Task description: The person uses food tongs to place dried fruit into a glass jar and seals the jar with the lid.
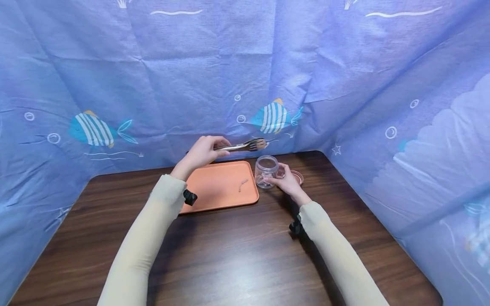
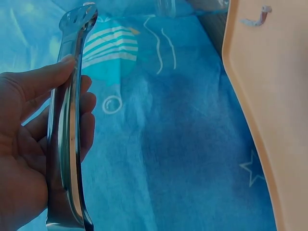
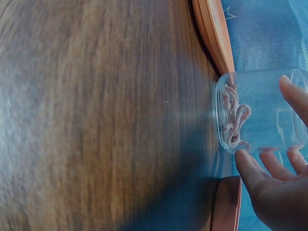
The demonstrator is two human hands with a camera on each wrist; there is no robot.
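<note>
Head view: the left hand (image 1: 200,153) grips metal tongs (image 1: 241,146), raised above the far edge of the orange tray (image 1: 214,193), tips close together and pointing toward the clear jar (image 1: 266,171). A small pale piece appears pinched at the tips — too small to confirm. The right hand (image 1: 287,182) steadies the jar, which stands on the desk (image 1: 245,255) just right of the tray; a pink lid (image 1: 296,176) lies on the desk just behind that hand, right of the jar. One worm-like piece (image 1: 243,184) lies on the tray, near the tray's right edge.

Left wrist view: fingers (image 2: 72,125) and thumb curl round the tongs (image 2: 67,134), pressing the two arms nearly together. The tray (image 2: 269,120) shows one piece (image 2: 257,18) at its far end.

Right wrist view: the fingers (image 3: 255,166) are spread round the jar's (image 3: 262,110) wall, thumb on the opposite side. Several pinkish pieces (image 3: 232,118) lie at the jar's bottom.

Judgement: transfer is largely done — most pieces are in the jar, one remains on the tray, and the lid is not yet on.
</note>
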